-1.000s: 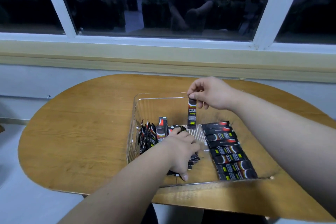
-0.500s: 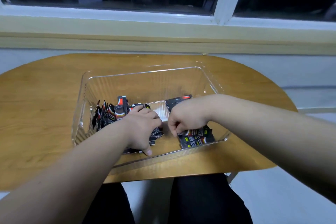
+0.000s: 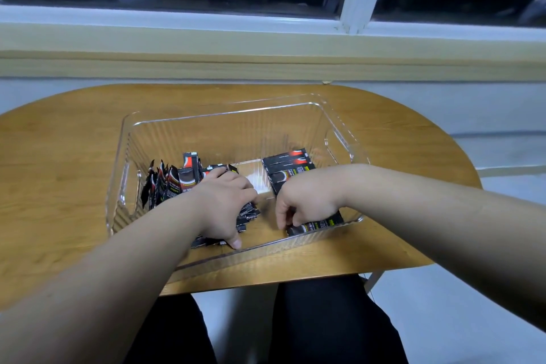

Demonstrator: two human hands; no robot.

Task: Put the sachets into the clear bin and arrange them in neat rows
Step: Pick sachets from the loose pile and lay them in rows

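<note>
The clear bin [image 3: 224,116] stands on the wooden table [image 3: 59,156]. Several black sachets [image 3: 172,185] stand on edge at its left. My left hand [image 3: 226,207] lies palm down over a loose stack of sachets [image 3: 249,213], with the thumb at the stack's near end and the fingers bent over its far end. On the right lies a flat row of sachets [image 3: 288,162]. My right hand [image 3: 307,201] is down at the row's near end, fingers curled, pinching the nearest sachet [image 3: 317,225]. The hands hide the middle of the row and most of the stack.
A window sill and wall [image 3: 266,62] run close behind the table. My legs [image 3: 325,319] sit under the table's near edge [image 3: 295,278]. Bare bin floor [image 3: 254,179] shows between the two hands.
My right hand came down from above the bin with a sachet to the near end of the right row. My head tilted down and right. The left hand stayed on its stack.
</note>
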